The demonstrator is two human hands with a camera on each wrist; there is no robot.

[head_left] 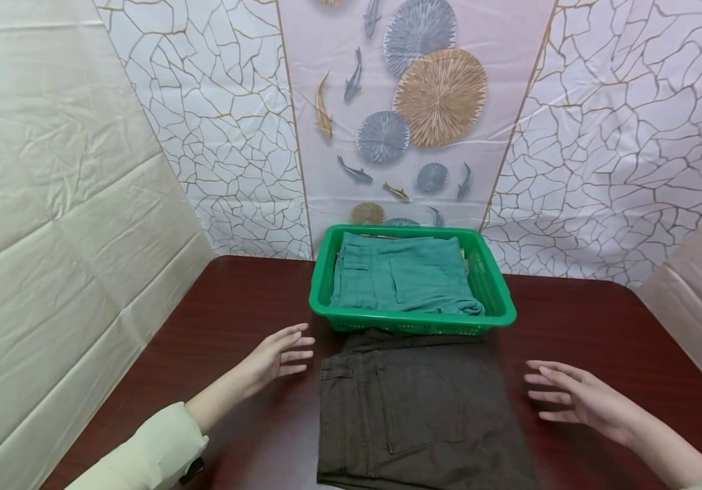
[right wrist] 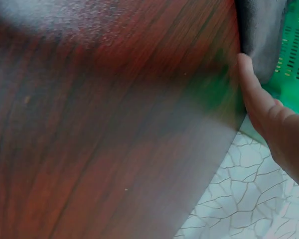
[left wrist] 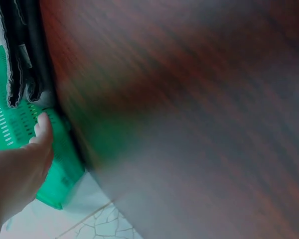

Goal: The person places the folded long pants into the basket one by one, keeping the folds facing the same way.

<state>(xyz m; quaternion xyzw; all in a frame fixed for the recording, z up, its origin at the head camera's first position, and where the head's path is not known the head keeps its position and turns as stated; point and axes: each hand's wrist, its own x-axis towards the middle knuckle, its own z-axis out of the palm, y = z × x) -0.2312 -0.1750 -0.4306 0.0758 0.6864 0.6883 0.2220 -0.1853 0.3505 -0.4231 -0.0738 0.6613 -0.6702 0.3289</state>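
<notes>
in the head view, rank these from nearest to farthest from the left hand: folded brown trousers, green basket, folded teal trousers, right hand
1. folded brown trousers: just to the right of the left hand, flat on the table.
2. green basket: behind the brown pair, toward the wall.
3. folded teal trousers: inside the basket, slightly farther in than its near rim.
4. right hand: across the brown trousers, on the far side.

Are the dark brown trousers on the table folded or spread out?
Folded: the dark brown trousers lie as a compact rectangle, back pocket up, before the green basket.
</notes>
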